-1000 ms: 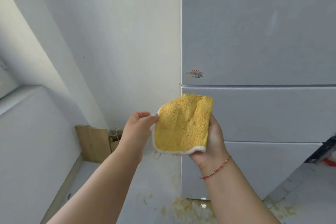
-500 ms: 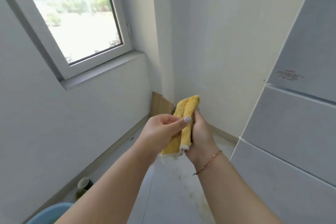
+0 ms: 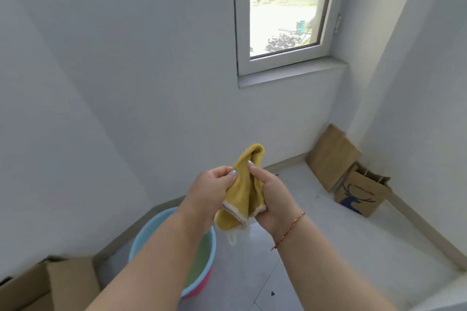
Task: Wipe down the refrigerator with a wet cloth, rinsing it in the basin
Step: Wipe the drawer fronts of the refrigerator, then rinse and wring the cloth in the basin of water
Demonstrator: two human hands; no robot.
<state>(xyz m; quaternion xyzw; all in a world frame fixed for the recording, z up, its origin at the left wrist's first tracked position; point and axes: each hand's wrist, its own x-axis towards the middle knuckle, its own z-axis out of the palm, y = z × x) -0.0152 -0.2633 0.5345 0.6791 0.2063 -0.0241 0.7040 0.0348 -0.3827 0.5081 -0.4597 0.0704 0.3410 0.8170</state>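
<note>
Cloth: yellow cloth (image 3: 243, 189) bunched lengthwise between your two hands, held up in the air, to the right of and above the basin.
Left hand: your left hand (image 3: 209, 190) grips the cloth's left side, fingers curled round it.
Right hand: your right hand (image 3: 274, 195) clasps the right side, thumb pressed on the fabric.
Basin: blue basin (image 3: 213, 242) on the floor, near left, greenish water inside.
Surroundings: cardboard box (image 3: 68, 283) near left; paper bag (image 3: 361, 192) far right; window (image 3: 285, 5) above.
</note>
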